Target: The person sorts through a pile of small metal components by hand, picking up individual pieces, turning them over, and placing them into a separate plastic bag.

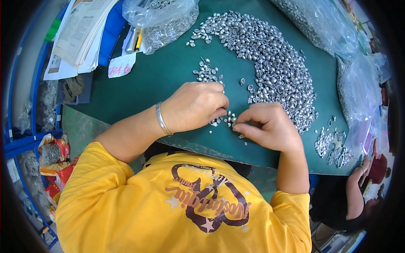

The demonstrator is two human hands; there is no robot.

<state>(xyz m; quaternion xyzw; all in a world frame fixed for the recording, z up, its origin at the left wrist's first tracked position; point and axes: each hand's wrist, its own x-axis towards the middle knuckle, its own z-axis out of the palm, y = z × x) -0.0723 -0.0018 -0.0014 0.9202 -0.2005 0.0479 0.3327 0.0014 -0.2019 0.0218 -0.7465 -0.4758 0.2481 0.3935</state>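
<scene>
My left hand [195,106], with a silver bangle on its wrist, rests low over the green tabletop [160,80] near its front edge. Its fingers are pinched together; what they hold is hidden. Close by, my right hand [270,125] curls with thumb and forefinger meeting at a few small silver metal pieces [230,119]. Anything between those fingertips is too small to name. Beyond my left hand lies a small cluster of silver cup-shaped pieces [206,73]. A large curved heap of similar pieces [278,67] spreads behind and to the right of my right hand.
Clear plastic bags of metal parts [358,88] line the right side; another bag [168,29] stands at the back left. Pens [138,40] and papers [80,36] lie beside it. Loose rings [339,157] sit at the right front. Another person's arm [354,196] shows at far right.
</scene>
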